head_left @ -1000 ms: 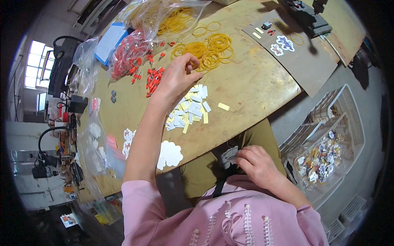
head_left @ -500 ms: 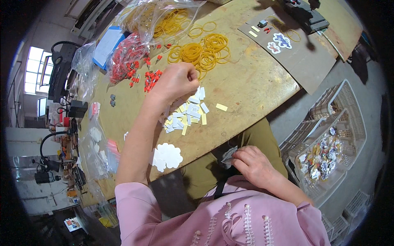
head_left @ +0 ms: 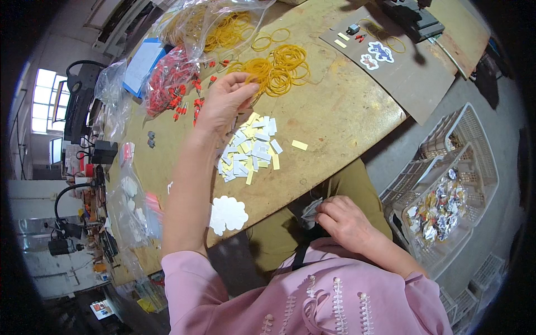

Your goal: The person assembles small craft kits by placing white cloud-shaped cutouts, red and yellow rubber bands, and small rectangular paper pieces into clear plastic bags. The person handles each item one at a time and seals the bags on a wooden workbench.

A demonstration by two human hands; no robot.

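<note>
My left hand [head_left: 226,103] reaches over the table to the near left edge of a pile of yellow rubber bands [head_left: 287,64]. Its thumb and fingers come together on a rubber band there. Low in front of my lap, my right hand [head_left: 345,220] is closed on a small clear plastic bag [head_left: 311,213]; what the bag holds is hard to make out. Between my left forearm and the table's edge lies a heap of small white and yellow paper slips [head_left: 251,148]. Closer to me rests a stack of white scalloped cutouts [head_left: 229,215].
Red-tipped small parts [head_left: 178,97] lie beside a bag on the left. A grey board [head_left: 385,72] at far right carries cartoon cutouts, slips and a rubber band. On the floor to the right stands a plastic basket [head_left: 480,184] with many small packed items.
My left hand has moved slightly left and away from me, from above the slips to the rubber bands, its fist loosening into stretched fingers. My right hand stays on the bag.
</note>
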